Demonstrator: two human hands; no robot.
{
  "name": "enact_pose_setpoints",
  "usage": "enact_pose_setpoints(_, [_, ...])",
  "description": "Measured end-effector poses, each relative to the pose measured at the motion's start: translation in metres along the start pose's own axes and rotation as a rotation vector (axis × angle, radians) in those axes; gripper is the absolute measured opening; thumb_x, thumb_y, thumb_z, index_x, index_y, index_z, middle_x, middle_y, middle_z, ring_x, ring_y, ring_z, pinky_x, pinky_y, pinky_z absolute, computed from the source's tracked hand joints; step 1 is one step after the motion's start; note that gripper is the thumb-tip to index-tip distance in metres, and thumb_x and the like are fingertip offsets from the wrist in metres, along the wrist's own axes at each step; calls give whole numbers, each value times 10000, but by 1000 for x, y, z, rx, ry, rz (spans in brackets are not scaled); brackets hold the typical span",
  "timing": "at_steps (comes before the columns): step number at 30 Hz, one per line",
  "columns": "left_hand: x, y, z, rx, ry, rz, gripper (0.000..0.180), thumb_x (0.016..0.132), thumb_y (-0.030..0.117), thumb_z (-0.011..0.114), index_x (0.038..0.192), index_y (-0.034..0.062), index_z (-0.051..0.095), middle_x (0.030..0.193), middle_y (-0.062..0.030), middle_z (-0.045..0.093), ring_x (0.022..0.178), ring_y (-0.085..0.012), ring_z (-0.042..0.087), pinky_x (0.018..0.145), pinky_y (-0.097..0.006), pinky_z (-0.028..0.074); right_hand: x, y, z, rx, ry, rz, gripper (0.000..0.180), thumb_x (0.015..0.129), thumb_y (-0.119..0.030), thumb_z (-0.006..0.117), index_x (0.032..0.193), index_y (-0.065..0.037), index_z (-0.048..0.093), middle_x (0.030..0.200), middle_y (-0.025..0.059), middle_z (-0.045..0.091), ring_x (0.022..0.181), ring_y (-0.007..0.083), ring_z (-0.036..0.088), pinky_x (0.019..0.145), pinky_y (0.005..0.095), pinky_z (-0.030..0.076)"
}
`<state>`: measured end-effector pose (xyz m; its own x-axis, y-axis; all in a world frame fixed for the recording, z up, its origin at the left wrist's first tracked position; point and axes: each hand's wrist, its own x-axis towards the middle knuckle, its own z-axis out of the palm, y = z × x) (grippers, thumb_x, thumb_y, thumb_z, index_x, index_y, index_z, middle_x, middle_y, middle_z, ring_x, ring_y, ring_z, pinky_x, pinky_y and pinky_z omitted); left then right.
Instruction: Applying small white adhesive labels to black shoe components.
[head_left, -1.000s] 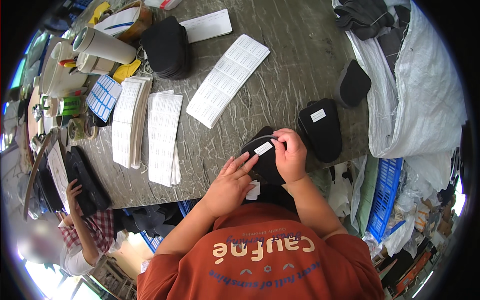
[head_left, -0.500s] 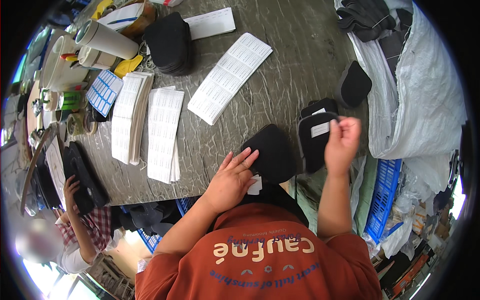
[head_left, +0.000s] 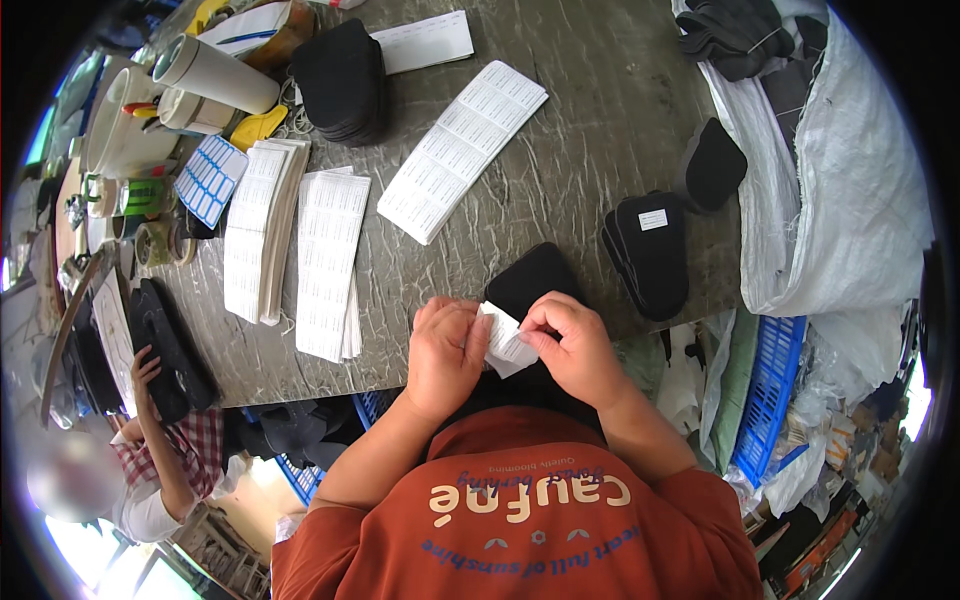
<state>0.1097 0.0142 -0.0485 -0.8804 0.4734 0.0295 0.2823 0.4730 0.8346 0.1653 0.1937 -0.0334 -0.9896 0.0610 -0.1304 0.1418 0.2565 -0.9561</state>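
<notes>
Both hands meet at the near table edge, about 6 o'clock of the grey table [head_left: 600,130]. Left hand [head_left: 447,352] and right hand [head_left: 578,345] each pinch one side of a small white label sheet [head_left: 505,340], fingers curled onto it, thumbs on top. The sheet is bent, one corner lifted. It sits between the two hands, just over the near end of a black fabric piece [head_left: 535,280] lying flat on the table; whether the sheet touches the fabric cannot be told.

At 2 o'clock from the hands: a stack of black fabric pieces [head_left: 650,255], top one carrying a white sticker [head_left: 653,219]. Further out at 1 o'clock, a single black piece [head_left: 712,165], just beside the white woven sack [head_left: 840,180], which holds more black pieces at its top.

At 10 o'clock from the hands: two piles of white label sheets [head_left: 295,250] side by side. At 12 o'clock: a long label strip [head_left: 463,150] lying diagonally. At 11 o'clock, far side: another black stack [head_left: 343,80], paper rolls [head_left: 215,75], and a sheet of blue-bordered labels [head_left: 210,180].

At 8 o'clock, below table level: another person's hand [head_left: 145,365] on a dark piece. Blue crate [head_left: 770,400] at 3 o'clock, off the table.
</notes>
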Motion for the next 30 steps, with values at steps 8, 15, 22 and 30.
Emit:
enact_pose_setpoints(8, [1, -1, 0, 88, -232, 266, 131, 804, 106, 687, 793, 4, 606, 1120, -171, 644, 1063, -346, 598, 922, -436, 466, 19, 17, -15, -56, 208, 153, 37, 828, 2, 648, 841, 10, 615, 749, 112, 618, 649, 197, 600, 599, 306, 468])
enact_pose_setpoints(15, [1, -1, 9, 214, -375, 295, 152, 798, 108, 691, 787, -2, 587, 1253, -176, 591, 1226, -338, 519, 1017, -435, 429, 25, 38, -3, -127, 268, 152, 29, 809, -16, 662, 825, -9, 639, 749, 139, 636, 650, 274, 628, 600, 344, 484])
enact_pose_setpoints(22, [2, -2, 10, 214, -394, 291, 151, 798, 114, 685, 787, 1, 585, 1281, -168, 577, 1219, -332, 521, 1025, -439, 418, 26, 41, -4, -203, 251, 120, 35, 838, 1, 651, 843, 33, 637, 731, 76, 615, 621, 114, 567, 577, 262, 453])
enact_pose_setpoints(30, [3, 6, 10, 423, -467, 309, 167, 839, 193, 623, 823, 27, 610, 1399, -125, 502, 1259, -284, 472, 1064, -492, 353, 25, 48, 0, -274, 314, 34, 100, 819, -13, 690, 892, 22, 632, 716, 84, 631, 603, 120, 584, 558, 270, 466])
